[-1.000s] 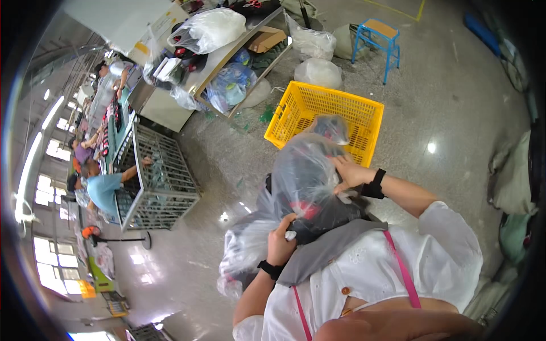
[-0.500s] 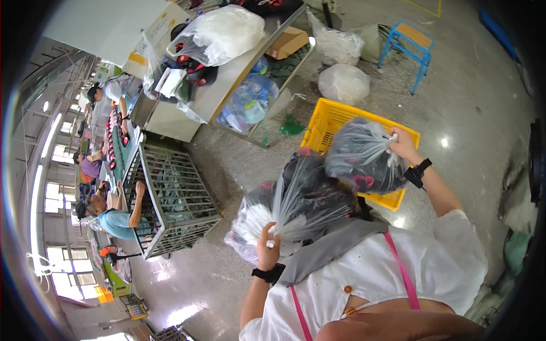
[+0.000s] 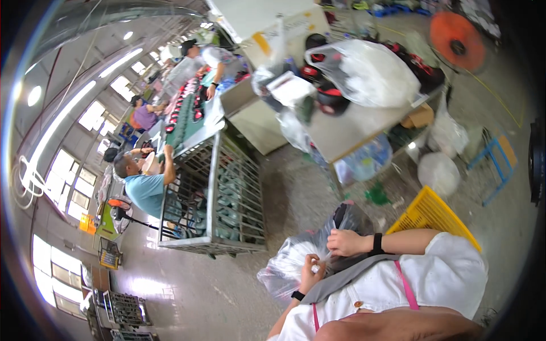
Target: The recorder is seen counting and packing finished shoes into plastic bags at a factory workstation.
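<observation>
Bag of clear plastic [image 3: 291, 260] sits at lower centre of the frame, its gathered folds clamped by the left hand [image 3: 311, 273] and, just beside, by the right hand [image 3: 346, 243], where even pinching should prevent tearing.

A grey floor [image 3: 187, 295], glossy with pale reflections, spreads across a large workshop. On the left, a pale wall [image 3: 62, 225] carries bright paned windows [image 3: 63, 174], and long tube lights [image 3: 121, 63] run below the ceiling [image 3: 68, 71]. A barred metal cage [image 3: 214, 187] stands left of a grey-topped table [image 3: 338, 135]; at right stands a blue-framed stool [image 3: 505, 150], near a yellow floor line [image 3: 493, 98].
</observation>
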Action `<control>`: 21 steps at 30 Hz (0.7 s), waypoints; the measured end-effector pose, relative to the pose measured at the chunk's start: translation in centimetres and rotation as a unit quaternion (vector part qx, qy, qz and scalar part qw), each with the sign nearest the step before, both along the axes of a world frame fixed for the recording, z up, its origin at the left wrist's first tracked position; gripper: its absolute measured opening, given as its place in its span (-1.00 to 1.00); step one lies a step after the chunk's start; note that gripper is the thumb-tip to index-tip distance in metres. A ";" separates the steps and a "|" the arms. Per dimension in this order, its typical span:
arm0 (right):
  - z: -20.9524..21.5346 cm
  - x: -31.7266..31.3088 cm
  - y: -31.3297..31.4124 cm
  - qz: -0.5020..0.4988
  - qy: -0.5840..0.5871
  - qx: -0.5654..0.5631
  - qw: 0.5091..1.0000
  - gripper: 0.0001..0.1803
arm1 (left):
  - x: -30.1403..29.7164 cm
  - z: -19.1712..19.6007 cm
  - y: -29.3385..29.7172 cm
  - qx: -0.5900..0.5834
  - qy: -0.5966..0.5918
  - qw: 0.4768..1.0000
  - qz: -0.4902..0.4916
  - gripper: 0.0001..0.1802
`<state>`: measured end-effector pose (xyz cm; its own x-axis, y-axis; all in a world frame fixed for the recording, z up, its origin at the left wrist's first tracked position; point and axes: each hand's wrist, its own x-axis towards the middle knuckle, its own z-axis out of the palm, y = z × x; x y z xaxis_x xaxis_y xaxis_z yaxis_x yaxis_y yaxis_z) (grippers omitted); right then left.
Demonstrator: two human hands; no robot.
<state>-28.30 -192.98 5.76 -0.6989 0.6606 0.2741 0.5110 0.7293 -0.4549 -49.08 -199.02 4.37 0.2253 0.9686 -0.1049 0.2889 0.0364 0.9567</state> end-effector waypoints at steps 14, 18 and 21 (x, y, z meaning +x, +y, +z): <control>15.8 -6.7 38.8 0.006 0.410 -0.127 0.903 -0.87 | -25.1 23.4 34.6 0.198 -0.018 0.941 0.272 -0.91; 16.9 -7.5 47.6 0.081 0.455 -0.126 0.878 -0.85 | -28.4 27.6 44.8 0.211 -0.047 0.924 0.317 -0.91; 16.3 -9.5 55.3 0.116 0.424 -0.120 0.890 -0.83 | -30.4 31.0 52.7 0.238 -0.025 0.911 0.335 -0.91</control>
